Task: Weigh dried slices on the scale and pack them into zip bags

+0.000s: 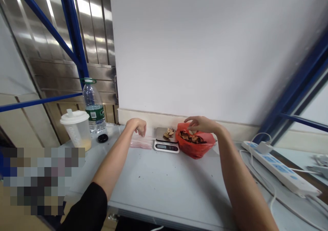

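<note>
So the red plastic bag [196, 152] is thin, crinkly stuff, its mouth slumped wide open on the smooth grey-blue table [164, 186]. Right beside it sits a small kitchen scale [166, 148], a flat metal-looking plate over a white front strip with a dark display (too small to read from here). On the person's other side of the scale there's a flat stack of clear, pinkish plastic bags [140, 143], pretty glossy.

As for the dried slices [194, 139] in the red bag, they're dark brown and tan, irregular, kinda curled at the edges. The little heap of pieces [168, 133] on the scale plate looks paler, creamy to light brown, all jagged bits.

The right hand [202, 124] hangs over the red bag's mouth, fingers loosely curved and parted; can't tell if there's a slice at the tips. The left hand [139, 125] is bent down at the wrist over the clear bags, fingers curled, and whether it's pinching one is impossible to make out.
</note>
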{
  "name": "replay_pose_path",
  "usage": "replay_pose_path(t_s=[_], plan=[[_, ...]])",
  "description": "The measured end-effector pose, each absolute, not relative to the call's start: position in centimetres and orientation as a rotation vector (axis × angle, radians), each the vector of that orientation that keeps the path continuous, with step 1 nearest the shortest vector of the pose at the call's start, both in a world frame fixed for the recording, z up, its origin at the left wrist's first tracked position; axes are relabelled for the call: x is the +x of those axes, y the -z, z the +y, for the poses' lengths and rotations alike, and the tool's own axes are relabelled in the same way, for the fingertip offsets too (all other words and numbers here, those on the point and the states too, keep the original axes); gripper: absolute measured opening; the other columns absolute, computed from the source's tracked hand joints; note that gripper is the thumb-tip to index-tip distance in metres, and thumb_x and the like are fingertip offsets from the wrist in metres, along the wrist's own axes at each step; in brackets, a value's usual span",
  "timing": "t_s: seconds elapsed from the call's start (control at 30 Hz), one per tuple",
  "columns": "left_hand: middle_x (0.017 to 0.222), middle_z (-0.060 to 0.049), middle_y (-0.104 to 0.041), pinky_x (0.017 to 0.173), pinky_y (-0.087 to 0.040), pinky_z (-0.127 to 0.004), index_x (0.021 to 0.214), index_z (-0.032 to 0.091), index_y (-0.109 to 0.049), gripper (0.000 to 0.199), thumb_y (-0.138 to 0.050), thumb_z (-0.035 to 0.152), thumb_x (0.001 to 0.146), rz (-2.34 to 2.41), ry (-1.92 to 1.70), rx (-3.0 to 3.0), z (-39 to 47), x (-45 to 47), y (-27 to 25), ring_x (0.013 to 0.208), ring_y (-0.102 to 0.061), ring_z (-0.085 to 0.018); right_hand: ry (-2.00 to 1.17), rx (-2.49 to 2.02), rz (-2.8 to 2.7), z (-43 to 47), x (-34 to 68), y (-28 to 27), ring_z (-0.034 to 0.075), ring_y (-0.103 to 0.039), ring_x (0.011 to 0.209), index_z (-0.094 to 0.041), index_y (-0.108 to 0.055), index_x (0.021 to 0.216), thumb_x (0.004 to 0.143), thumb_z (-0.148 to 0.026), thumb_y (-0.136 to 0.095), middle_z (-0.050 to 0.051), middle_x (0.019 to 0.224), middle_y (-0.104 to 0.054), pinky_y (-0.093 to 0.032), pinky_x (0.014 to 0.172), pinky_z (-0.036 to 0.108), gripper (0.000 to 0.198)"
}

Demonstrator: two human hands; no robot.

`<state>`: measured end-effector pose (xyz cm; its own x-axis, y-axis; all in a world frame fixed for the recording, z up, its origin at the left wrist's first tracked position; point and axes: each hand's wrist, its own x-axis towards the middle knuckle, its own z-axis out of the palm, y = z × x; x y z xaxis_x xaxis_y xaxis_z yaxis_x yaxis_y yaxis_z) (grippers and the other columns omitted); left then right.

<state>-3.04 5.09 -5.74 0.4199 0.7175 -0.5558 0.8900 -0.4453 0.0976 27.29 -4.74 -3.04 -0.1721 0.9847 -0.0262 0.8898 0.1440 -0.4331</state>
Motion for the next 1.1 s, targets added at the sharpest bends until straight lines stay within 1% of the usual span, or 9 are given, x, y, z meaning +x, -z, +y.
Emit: replay_pose_path(t_s=[0.23,0.33,0.43,0.5,0.57,0.67,0.8,0.93,1.1], plan=[[0.118,-0.008,-0.066,0.087,-0.058,-0.042,0.115,0.015,-0.065,0.026,-0.065,0.034,0.097,1.392,0.579,2.351,4.9,-3.3,5.2,0.101,-0.066,-0.023,-0.546,-1.749,-2.171,-4.6,26.7,3.3,0.019,-0.073,0.074,-0.021,-0.069,0.115,0.085,-0.026,-0.059,0.005,0.089,-0.079,-0.057,0.068,0.028,0.032],[0.112,-0.007,-0.069,0.087,-0.057,-0.042,0.107,0.014,-0.068,0.022,-0.067,0.033,0.095,1.398,0.530,2.375,4.8,-3.3,5.2,0.099,-0.067,-0.022,-0.471,-1.856,-2.162,-4.5,26.4,3.4,0.020,-0.074,0.078,-0.022,-0.070,0.112,0.077,-0.018,-0.064,0.005,0.096,-0.080,-0.056,0.070,0.028,0.036],[0.100,-0.004,-0.074,0.086,-0.056,-0.036,0.093,0.015,-0.072,0.017,-0.076,0.029,0.084,1.405,0.465,2.396,4.9,-3.4,5.2,0.094,-0.068,-0.022,-0.401,-1.946,-2.142,-4.4,26.3,3.5,0.021,-0.074,0.081,-0.022,-0.072,0.107,0.070,-0.010,-0.065,0.006,0.095,-0.079,-0.055,0.072,0.028,0.039],[0.091,-0.002,-0.077,0.083,-0.055,-0.032,0.085,0.017,-0.074,0.017,-0.080,0.027,0.073,1.409,0.418,2.405,5.1,-3.6,5.1,0.092,-0.069,-0.023,-0.410,-1.946,-2.139,-4.5,26.2,3.4,0.020,-0.073,0.076,-0.021,-0.072,0.103,0.073,-0.011,-0.062,0.004,0.088,-0.079,-0.055,0.071,0.028,0.033],[0.088,-0.002,-0.078,0.080,-0.054,-0.031,0.082,0.019,-0.076,0.020,-0.081,0.030,0.066,1.410,0.377,2.411,5.2,-3.8,5.1,0.090,-0.069,-0.025,-0.432,-1.906,-2.130,-4.7,26.1,3.3,0.018,-0.071,0.071,-0.021,-0.070,0.097,0.079,-0.015,-0.058,0.004,0.082,-0.078,-0.054,0.068,0.027,0.023],[0.092,-0.005,-0.078,0.080,-0.054,-0.033,0.085,0.019,-0.077,0.029,-0.082,0.036,0.062,1.398,0.323,2.417,5.2,-3.9,5.2,0.090,-0.070,-0.027,-0.444,-1.771,-2.119,-4.8,25.5,2.9,0.019,-0.070,0.071,-0.020,-0.067,0.085,0.084,-0.024,-0.057,0.004,0.078,-0.076,-0.053,0.066,0.027,0.010],[0.102,-0.005,-0.078,0.083,-0.054,-0.031,0.101,0.022,-0.077,0.042,-0.079,0.044,0.065,1.342,0.253,2.435,4.9,-3.4,5.1,0.093,-0.070,-0.025,-0.337,-1.610,-2.126,-3.6,23.7,3.1,0.019,-0.068,0.070,-0.020,-0.064,0.074,0.084,-0.030,-0.060,0.004,0.073,-0.074,-0.051,0.068,0.028,0.015],[0.109,-0.005,-0.077,0.085,-0.054,-0.027,0.120,0.025,-0.071,0.052,-0.075,0.040,0.070,1.303,0.224,2.453,4.7,-2.9,4.9,0.096,-0.069,-0.021,-0.277,-1.559,-2.092,-1.4,20.8,5.0,0.018,-0.069,0.079,-0.020,-0.066,0.080,0.085,-0.029,-0.059,0.005,0.085,-0.077,-0.050,0.073,0.027,0.013],[0.106,-0.005,-0.078,0.084,-0.054,-0.028,0.123,0.025,-0.069,0.056,-0.077,0.041,0.069,1.302,0.241,2.441,5.1,-3.1,5.1,0.095,-0.070,-0.022,-0.276,-1.534,-2.144,0.7,18.1,8.3,0.017,-0.068,0.081,-0.017,-0.068,0.091,0.085,-0.022,-0.060,0.006,0.090,-0.075,-0.052,0.074,0.027,0.010]])
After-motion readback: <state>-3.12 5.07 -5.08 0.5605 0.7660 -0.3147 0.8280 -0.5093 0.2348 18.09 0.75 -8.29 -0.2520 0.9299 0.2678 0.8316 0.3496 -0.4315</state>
